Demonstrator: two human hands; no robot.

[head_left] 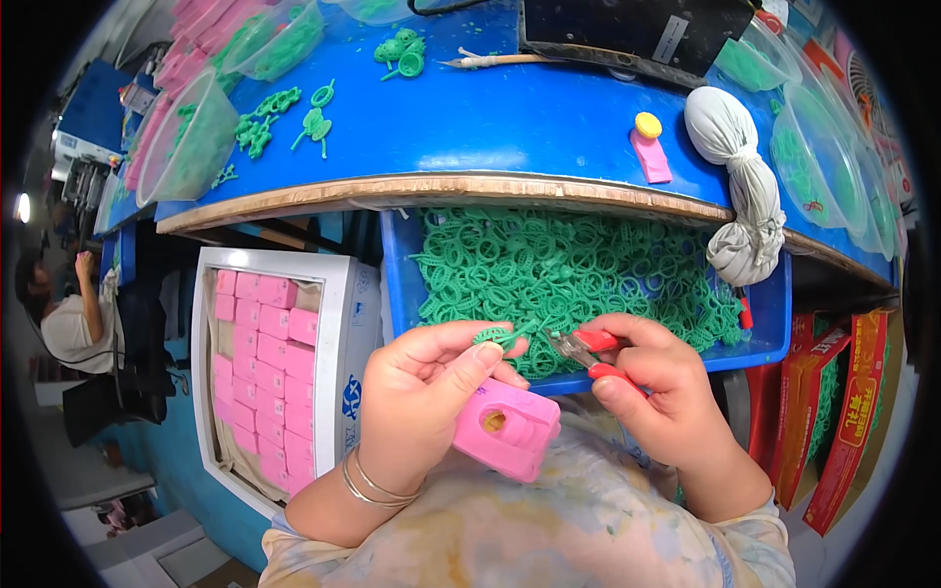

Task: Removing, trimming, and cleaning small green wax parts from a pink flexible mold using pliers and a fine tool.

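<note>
The blue tabletop (549, 137) with a raw wooden edge runs across the upper part of the view. Below it sits a shallow blue plastic tray (401, 274), heaped with small green ring-shaped pieces (549, 265). To its left stands a white box (338, 323) with rows of pink blocks (270, 363).

In front of the tray's near edge, the left hand (417, 397) and the right hand (662, 382) face each other. The right is closed around steel-nosed pliers with red handles (595, 340); their long axis slants, nose toward the upper left, handles toward the lower right. Whether the nose is biting on anything, I cannot tell.

A pink, chunky block with a round hole (515, 446) rests in the left hand, below the thumb, its longer side sloping down to the right and its hole facing up. The left thumb and fingers pinch a single green ring with a stem (495, 338); the stem points right and slightly up, toward the pliers' tip.
</note>
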